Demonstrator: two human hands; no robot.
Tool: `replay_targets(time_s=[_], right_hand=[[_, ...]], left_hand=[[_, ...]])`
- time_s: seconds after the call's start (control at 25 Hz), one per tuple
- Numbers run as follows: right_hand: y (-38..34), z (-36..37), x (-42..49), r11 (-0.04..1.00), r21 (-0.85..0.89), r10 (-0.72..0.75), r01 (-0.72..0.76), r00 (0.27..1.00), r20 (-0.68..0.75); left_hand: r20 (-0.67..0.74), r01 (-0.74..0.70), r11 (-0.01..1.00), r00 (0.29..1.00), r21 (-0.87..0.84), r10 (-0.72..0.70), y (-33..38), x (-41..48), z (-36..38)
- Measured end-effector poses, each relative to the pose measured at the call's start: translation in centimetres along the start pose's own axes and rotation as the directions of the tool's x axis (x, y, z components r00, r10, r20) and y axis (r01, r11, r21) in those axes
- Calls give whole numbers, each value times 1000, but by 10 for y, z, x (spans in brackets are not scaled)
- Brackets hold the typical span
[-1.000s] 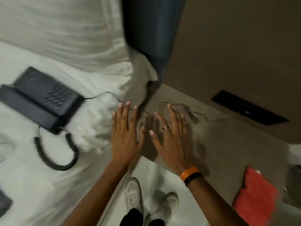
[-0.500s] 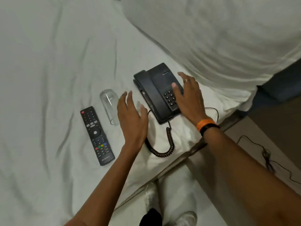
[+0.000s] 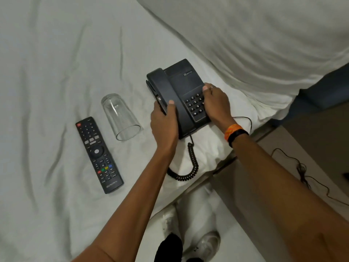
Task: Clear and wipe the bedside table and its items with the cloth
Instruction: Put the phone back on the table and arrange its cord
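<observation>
Here both hands (image 3: 164,121) (image 3: 217,103) grip one telephone (image 3: 179,87) — one glass (image 3: 120,116), one remote (image 3: 99,155) beside.

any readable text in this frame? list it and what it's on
"CROWN": bottom end of the remote.
"BEETEL", small and only just legible: top of the phone.
"1" to "9", "0", "*": phone keypad, partly hidden by the right hand.
Remote button labels: too small to read.

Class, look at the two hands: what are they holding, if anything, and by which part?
Both hold the telephone: left hand on the handset side, right hand on the keypad edge.
</observation>
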State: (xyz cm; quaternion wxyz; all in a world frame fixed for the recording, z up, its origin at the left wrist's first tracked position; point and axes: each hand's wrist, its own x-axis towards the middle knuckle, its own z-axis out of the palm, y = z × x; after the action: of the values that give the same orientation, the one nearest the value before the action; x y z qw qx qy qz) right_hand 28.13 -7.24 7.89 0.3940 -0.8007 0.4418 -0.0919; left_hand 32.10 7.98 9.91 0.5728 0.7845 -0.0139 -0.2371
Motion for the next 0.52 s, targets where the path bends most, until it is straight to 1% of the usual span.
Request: replay_targets(time_s=[0.04,0.12,0.24,0.32,0.4,0.48,0.52], right_hand=[[2,-3,-6,1000,15,14,-14,1000,-5],[11,-14,-25,997,60,60,-56,996,-63],[42,-35,-73,959,260,164,-116,971,-173],[74,-56,-106,887,427,298,-174,923,-243],[103,-77,-136,798,564,414,-213,873,-256],[128,-104,-161,752,623,457,-213,851,-260],[139,-118,-173,732,648,472,-210,843,-259]], left_hand=[[4,-9,1000,1000,0,9,-2,-2,2],[55,-50,998,997,41,48,-6,-11,9],[186,-122,992,976,44,112,-11,-43,24],[298,-154,987,945,40,135,-12,-71,42],[369,-171,985,918,41,144,-11,-96,61],[472,-161,987,870,-3,143,-12,-118,85],[521,-133,990,843,-37,133,-11,-130,99]])
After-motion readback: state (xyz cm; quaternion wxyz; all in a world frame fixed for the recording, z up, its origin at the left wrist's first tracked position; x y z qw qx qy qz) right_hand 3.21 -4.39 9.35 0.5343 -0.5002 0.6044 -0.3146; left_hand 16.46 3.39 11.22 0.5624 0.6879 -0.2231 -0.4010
